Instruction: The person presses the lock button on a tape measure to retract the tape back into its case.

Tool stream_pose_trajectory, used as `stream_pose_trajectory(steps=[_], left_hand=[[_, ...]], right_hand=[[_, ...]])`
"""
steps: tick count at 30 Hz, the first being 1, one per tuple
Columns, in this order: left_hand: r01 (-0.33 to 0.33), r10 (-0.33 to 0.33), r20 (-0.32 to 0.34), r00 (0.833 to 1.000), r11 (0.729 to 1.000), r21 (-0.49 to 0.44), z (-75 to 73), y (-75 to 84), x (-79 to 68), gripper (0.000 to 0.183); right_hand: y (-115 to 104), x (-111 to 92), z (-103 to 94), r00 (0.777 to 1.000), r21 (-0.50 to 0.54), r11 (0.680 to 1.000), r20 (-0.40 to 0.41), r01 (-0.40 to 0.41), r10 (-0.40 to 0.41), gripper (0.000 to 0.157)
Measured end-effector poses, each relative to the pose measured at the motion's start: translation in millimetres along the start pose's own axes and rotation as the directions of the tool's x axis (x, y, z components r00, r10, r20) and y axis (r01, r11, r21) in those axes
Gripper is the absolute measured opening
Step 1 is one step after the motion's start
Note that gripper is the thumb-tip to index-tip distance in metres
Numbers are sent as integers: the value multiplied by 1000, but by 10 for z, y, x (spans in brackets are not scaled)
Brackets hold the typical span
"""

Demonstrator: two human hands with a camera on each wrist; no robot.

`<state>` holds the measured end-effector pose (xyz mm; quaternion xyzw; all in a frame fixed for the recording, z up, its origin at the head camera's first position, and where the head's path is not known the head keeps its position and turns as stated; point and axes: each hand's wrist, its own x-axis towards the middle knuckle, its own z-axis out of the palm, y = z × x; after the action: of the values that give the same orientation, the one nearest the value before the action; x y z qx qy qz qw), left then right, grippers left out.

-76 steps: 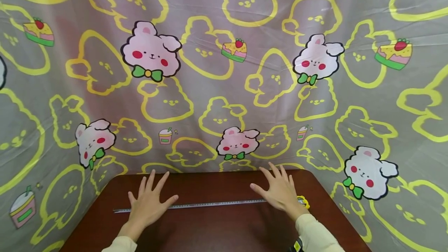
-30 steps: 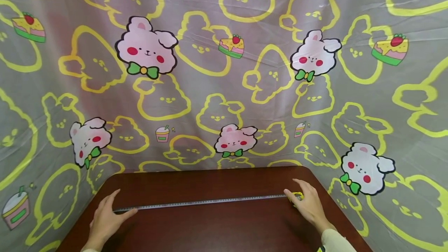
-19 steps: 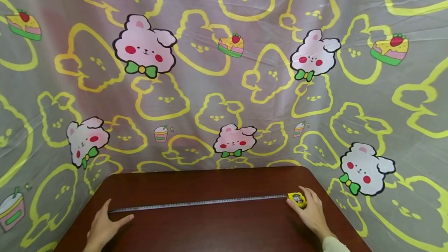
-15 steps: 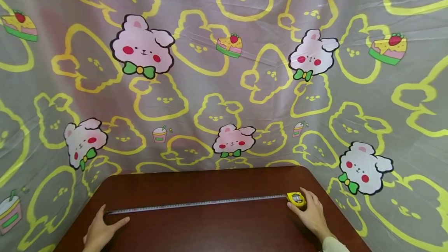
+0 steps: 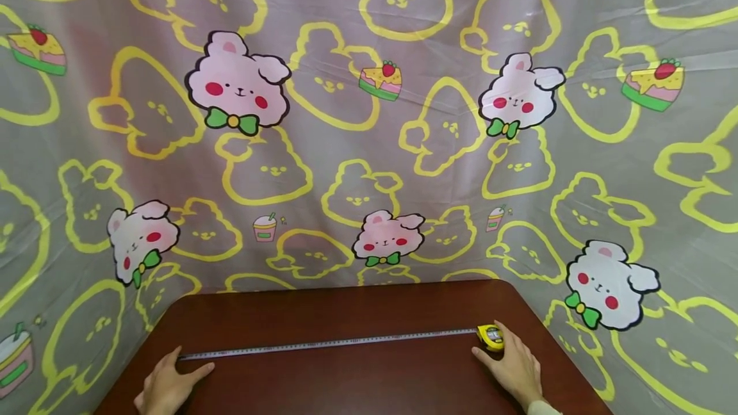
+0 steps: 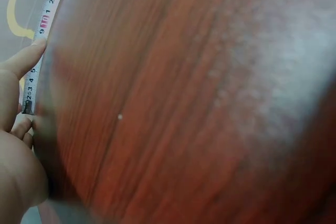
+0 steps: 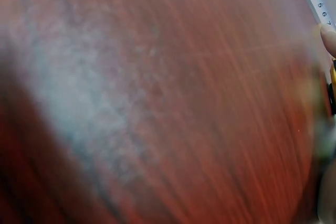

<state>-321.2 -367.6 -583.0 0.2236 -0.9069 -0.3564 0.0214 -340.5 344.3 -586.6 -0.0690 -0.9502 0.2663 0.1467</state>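
A tape measure lies across the table, its yellow case (image 5: 491, 337) at the right and its pale blade (image 5: 334, 342) drawn out to the left. My left hand (image 5: 167, 386) is at the blade's free end, thumb and fingers spread apart. In the left wrist view the thumb (image 6: 29, 59) overlaps the numbered blade, and fingertips sit by the dark end hook (image 6: 27, 107). Beside the case, my right hand (image 5: 515, 367) has its thumb in front and its fingers along the far right side, a gap between them. Only a thumb tip (image 7: 329, 38) and part of the case show in the right wrist view.
The dark red-brown table (image 5: 346, 383) has rounded far corners and a glossy top. A grey curtain (image 5: 323, 165) printed with yellow outlines and white bunny heads hangs close behind it and along both sides.
Both hands have moved outward from above the tape to its two ends and come lower. In the last half second they have barely moved; the view has tilted up slightly.
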Motion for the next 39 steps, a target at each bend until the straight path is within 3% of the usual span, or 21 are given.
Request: stream_pose_trajectory(steps=[7,14,20,24,30,39], left_hand=[[-11,7,-63,998,998,-54,81,82,-5,128],[6,-10,-91,996,999,-42,74,133,14,117],[21,-26,-117,993,999,-47,81,125,7,102],[27,-40,-171,985,997,-77,41,96,8,89],[15,-42,-217,975,992,-126,-10,90,11,88],[17,-59,-244,968,985,-169,-5,57,-41,84]], right_hand=[[96,47,-11,1000,-44,999,4,-4,5,103],[98,69,-36,1000,-47,999,-15,2,-3,99],[84,66,-33,999,-49,998,-10,-33,32,93],[36,103,-9,1000,-30,999,9,-23,23,87],[0,167,-1,1000,4,1000,-2,12,-12,75],[2,183,18,1000,32,999,-5,24,-24,76]])
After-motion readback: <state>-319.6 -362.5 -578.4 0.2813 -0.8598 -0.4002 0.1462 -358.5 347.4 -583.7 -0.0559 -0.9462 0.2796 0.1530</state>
